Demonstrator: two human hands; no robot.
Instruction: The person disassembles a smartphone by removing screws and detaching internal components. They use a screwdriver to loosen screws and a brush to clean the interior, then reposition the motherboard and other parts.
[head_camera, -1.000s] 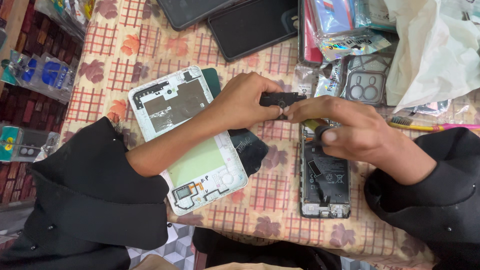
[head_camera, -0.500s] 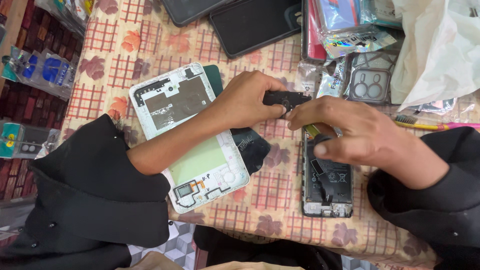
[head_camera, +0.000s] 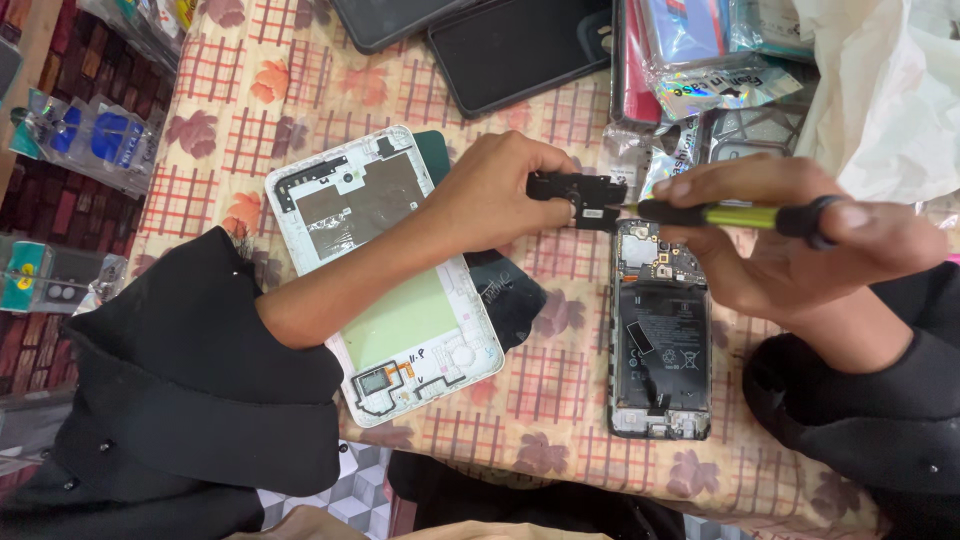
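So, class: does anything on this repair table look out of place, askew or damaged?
Yes. The dark phone lies opened up, its battery and circuit board bare. The white back frame lies askew under the left forearm, and it overlaps a dark cover. The left hand holds a black part off the table, with the right hand's screwdriver at it.

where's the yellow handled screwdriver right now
In the head view, the yellow-handled screwdriver with a black cap lies level in the right hand, right of centre, above the opened black phone, tip toward the small black plastic part in the left hand.
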